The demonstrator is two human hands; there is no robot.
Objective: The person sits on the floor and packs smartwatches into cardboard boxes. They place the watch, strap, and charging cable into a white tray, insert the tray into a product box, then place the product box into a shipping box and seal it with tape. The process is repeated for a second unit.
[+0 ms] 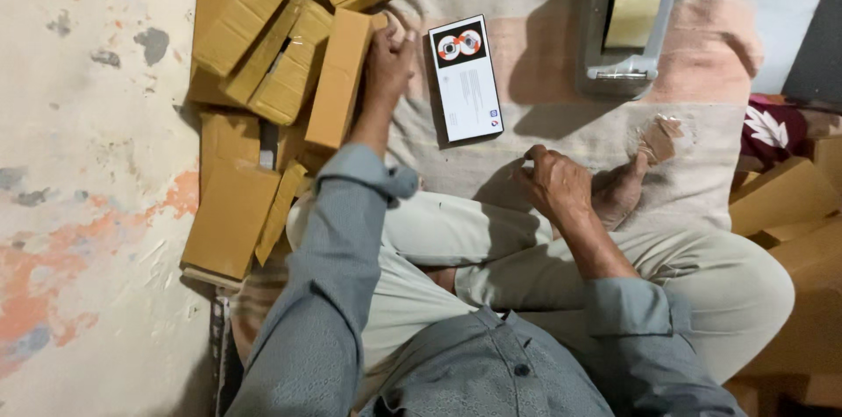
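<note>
My left hand (388, 62) is stretched forward and grips the far end of a long brown cardboard box (338, 79) that lies at the edge of a pile of similar boxes (263, 49). My right hand (553, 182) rests near my knee with the fingers curled; whether it holds anything I cannot tell. A flat white and black box (465, 77) with a red and white round picture lies on the cloth just right of my left hand.
A grey tape dispenser (627, 18) with a wide roll of tan tape stands at the back right. A crumpled scrap of brown tape (660, 138) lies near my foot. More brown boxes (785, 198) sit at the right. Bare stained floor (88, 163) is at the left.
</note>
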